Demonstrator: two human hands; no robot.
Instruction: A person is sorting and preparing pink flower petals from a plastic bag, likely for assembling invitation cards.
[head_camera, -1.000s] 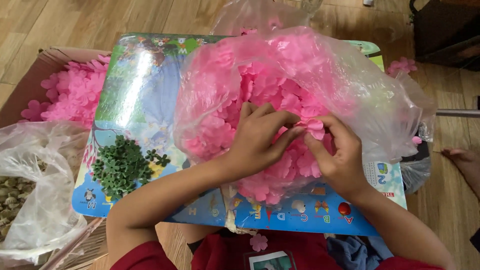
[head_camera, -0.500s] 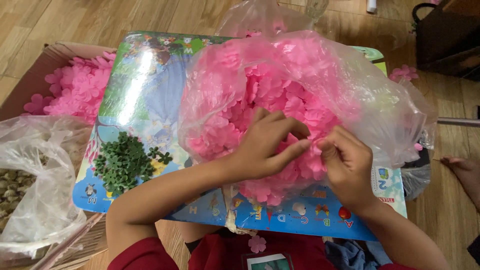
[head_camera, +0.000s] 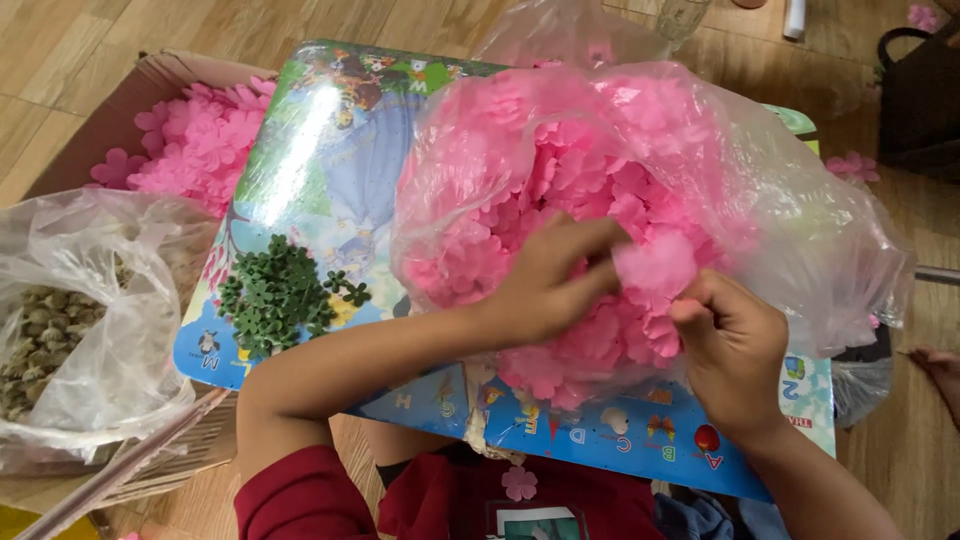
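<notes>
Pink flower petals filled a clear plastic bag lying on the right half of the picture board, reaching its near edge. Your left hand came in from the near left, forearm across the board's near edge, fingers loosely curled and resting on the heap. Your right hand, beside it, pinched a single petal between thumb and fingers. Green pieces sat by the board's left edge.

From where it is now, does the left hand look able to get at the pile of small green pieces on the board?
Probably yes: the left hand is in the bag of pink petals, and the green pieces lie uncovered on the board beside that forearm.
</notes>
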